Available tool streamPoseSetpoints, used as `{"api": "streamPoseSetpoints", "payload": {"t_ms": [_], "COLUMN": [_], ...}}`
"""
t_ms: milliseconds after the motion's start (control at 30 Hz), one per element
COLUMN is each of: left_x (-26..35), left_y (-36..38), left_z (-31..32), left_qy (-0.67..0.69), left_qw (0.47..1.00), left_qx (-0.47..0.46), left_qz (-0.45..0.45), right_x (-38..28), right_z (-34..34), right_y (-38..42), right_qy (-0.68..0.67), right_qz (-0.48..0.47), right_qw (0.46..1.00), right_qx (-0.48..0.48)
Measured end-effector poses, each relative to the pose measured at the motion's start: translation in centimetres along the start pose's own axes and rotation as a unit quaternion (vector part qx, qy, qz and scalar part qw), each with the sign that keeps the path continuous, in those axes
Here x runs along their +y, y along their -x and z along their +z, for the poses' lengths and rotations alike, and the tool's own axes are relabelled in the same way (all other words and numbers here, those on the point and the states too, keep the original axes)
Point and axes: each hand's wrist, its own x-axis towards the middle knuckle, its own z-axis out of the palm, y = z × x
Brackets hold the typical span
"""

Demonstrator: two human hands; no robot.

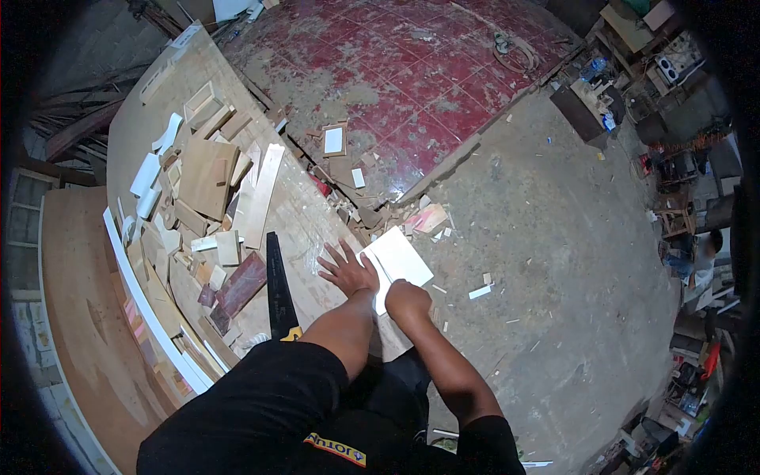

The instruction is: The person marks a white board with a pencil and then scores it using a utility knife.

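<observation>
A long plywood worktop (150, 103) curves down the left of the frame, littered with wood offcuts (207, 176) and white strips; a black handsaw (276, 286) lies at lower centre. The left hand (348, 271) is spread flat, fingers wide, on the worktop's edge just beside a white board (400, 260). The right hand (407, 299) is curled into a fist on that board's near edge; what it grips cannot be told. Worn red floor tiles (396, 71) fill the upper centre, dusty concrete floor (554, 261) the right, with clutter along the far right.
</observation>
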Motion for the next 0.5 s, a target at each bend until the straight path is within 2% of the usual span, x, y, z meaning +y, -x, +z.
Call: {"api": "streamPoseSetpoints", "payload": {"t_ms": [133, 233, 267, 367, 500], "left_x": [-0.1, 0.1, 0.1, 0.0, 0.1], "left_y": [-0.3, -0.1, -0.1, -0.1, -0.1], "left_z": [-0.1, -0.5, -0.3, 0.1, 0.0], "left_qy": [0.004, 0.002, 0.002, 0.005, 0.008], "left_qw": [0.999, 1.0, 1.0, 1.0, 1.0], "left_qx": [-0.037, -0.03, -0.022, 0.009, 0.001], "left_qz": [-0.009, -0.007, -0.003, 0.006, 0.004], "right_x": [-1.5, 0.1, 0.1, 0.6, -0.3], "right_z": [2.7, 2.4, 0.7, -0.8, 1.9], "right_y": [-4.9, -3.8, -1.9, 1.1, -1.9], "right_qy": [-0.007, -0.014, -0.007, 0.027, -0.004], "right_qz": [-0.018, -0.051, -0.034, 0.002, 0.031], "right_qw": [0.999, 0.998, 0.999, 0.999, 0.999], "right_qx": [0.035, 0.034, -0.007, -0.031, 0.01]}}
